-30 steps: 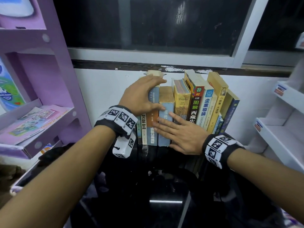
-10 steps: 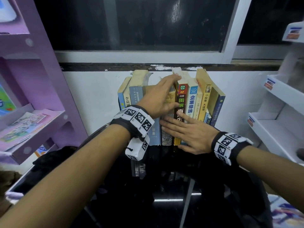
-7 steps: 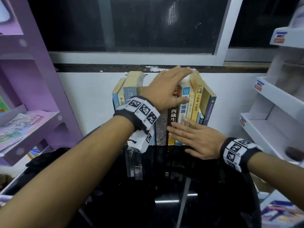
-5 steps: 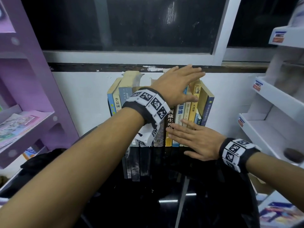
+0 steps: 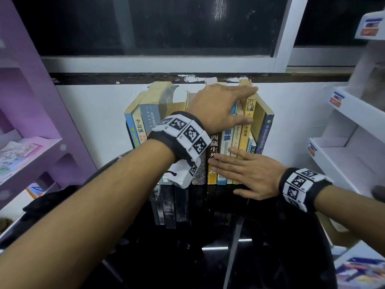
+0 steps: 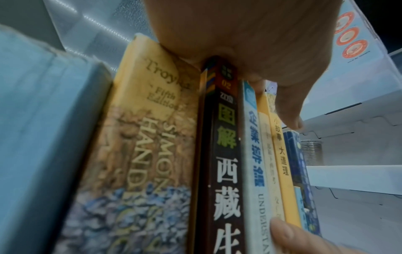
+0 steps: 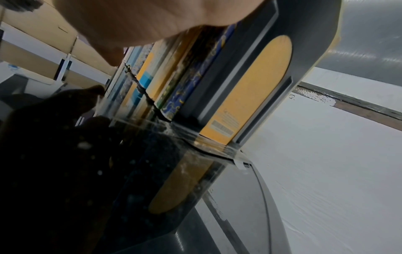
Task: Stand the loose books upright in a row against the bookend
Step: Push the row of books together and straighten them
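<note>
Books upright; left hand flat on tops, right hand flat against spines. Both hold nothing. Rightmost volumes lean; releasing pressure could topple them.

A glossy black tabletop with a mirror-like sheen carries everything, its far edge set against a white wall. A row of upright paperback books stands directly on it at that far edge, spines facing the near edge, their shapes reflected in the black surface. At the right end of the row a dark grey metal bookend stands on the tabletop, touching the last book. A right hand lies near the foot of the row, fingers flat against the lower spines.
</note>
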`<state>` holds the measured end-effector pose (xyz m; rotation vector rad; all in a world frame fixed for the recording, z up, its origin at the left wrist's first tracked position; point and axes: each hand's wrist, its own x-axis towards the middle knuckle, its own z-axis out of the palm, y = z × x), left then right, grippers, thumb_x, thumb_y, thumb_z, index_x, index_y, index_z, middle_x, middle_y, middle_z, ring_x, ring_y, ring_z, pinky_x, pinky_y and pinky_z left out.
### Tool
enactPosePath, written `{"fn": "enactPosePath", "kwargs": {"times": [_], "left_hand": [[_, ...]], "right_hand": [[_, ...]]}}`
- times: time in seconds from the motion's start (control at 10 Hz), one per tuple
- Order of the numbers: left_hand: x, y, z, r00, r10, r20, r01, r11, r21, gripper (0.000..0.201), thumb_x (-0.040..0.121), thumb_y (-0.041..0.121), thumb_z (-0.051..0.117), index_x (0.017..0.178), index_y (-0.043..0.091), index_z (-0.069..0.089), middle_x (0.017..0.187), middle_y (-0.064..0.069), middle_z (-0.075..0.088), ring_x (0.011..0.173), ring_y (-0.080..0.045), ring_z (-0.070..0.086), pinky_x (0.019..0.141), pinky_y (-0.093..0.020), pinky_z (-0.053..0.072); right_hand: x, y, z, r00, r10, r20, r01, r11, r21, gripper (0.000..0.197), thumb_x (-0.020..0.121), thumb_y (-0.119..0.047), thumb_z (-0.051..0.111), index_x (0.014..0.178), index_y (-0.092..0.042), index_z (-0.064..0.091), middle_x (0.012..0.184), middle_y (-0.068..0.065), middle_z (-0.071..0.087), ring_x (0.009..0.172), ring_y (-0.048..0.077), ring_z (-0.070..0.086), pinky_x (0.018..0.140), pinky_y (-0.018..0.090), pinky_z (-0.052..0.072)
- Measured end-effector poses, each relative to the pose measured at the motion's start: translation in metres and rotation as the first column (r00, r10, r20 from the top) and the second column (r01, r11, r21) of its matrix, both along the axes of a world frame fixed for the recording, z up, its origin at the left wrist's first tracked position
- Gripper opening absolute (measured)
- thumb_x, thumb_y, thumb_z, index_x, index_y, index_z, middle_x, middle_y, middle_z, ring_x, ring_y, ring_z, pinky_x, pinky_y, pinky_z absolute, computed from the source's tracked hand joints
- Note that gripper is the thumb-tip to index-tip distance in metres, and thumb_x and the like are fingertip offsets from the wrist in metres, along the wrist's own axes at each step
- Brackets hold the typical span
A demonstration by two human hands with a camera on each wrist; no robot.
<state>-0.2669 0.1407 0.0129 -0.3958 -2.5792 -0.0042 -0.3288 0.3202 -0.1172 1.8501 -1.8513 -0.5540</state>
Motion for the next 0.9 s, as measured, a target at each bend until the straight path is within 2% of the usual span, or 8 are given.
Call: {"fn": "enactPosePath", "kwargs": {"times": [0.3,0.5,0.6,0.7,0.8,0.9], "left_hand": [[0.001,0.001,-0.001,1.000,0.012,-0.020,-0.013,0.999,-0.034,0.067,0.088,0.057,0.054,0.148,0.037,0.031,0.147,0.008,0.046,0.124,-0.023,0.051,0.096,-0.035,0.042],[0.005,0.001,0.003,0.998,0.013,0.068,-0.010,0.998,-0.057,0.076,0.085,0.053,0.062,0.150,0.035,0.027,0.152,0.008,0.038,0.129,-0.027,0.045,0.101,-0.039,0.038],[0.006,-0.001,0.008,0.993,-0.013,0.117,0.020,0.998,-0.056,0.079,0.084,0.046,0.067,0.150,0.032,0.026,0.153,0.007,0.037,0.133,-0.023,0.042,0.105,-0.034,0.032],[0.008,-0.004,0.010,0.986,-0.062,0.156,0.056,0.998,0.041,0.082,0.082,0.038,0.072,0.150,0.031,0.026,0.151,0.003,0.041,0.134,-0.024,0.041,0.110,-0.039,0.033],[0.018,-0.007,0.011,0.988,-0.120,0.093,0.108,0.987,0.122,0.081,0.083,0.038,0.070,0.150,0.028,0.027,0.155,0.001,0.034,0.142,-0.021,0.031,0.117,-0.045,0.024],[0.041,-0.015,0.010,0.995,-0.104,0.006,0.101,0.973,0.210,0.074,0.087,0.039,0.065,0.150,0.029,0.027,0.157,0.003,0.029,0.146,-0.016,0.022,0.119,-0.039,0.016]], "right_hand": [[0.006,0.000,0.004,0.999,-0.029,0.018,0.029,0.999,0.023,0.082,0.091,-0.052,0.042,0.154,-0.009,0.012,0.162,0.009,0.001,0.150,0.022,-0.003,0.119,0.049,0.001],[0.017,0.002,0.009,0.997,-0.060,0.039,0.059,0.998,0.030,0.086,0.089,-0.052,0.045,0.154,-0.008,0.010,0.162,0.011,0.001,0.150,0.023,-0.003,0.118,0.051,0.003],[0.025,0.002,0.012,0.995,-0.090,0.048,0.088,0.995,0.041,0.088,0.087,-0.052,0.046,0.154,-0.009,0.008,0.162,0.011,-0.002,0.149,0.023,-0.006,0.118,0.051,0.002],[0.036,0.003,0.019,0.991,-0.123,0.050,0.120,0.991,0.058,0.088,0.087,-0.051,0.046,0.154,-0.009,0.007,0.162,0.011,-0.004,0.149,0.023,-0.007,0.118,0.051,0.003],[0.047,0.004,0.025,0.988,-0.131,0.077,0.129,0.991,0.030,0.087,0.088,-0.049,0.046,0.154,-0.009,0.008,0.162,0.010,-0.005,0.149,0.022,-0.006,0.118,0.050,0.005],[0.059,0.004,0.035,0.988,-0.137,0.075,0.140,0.989,-0.044,0.082,0.090,-0.049,0.043,0.154,-0.010,0.011,0.162,0.009,-0.002,0.149,0.022,-0.004,0.118,0.049,0.004]]}}
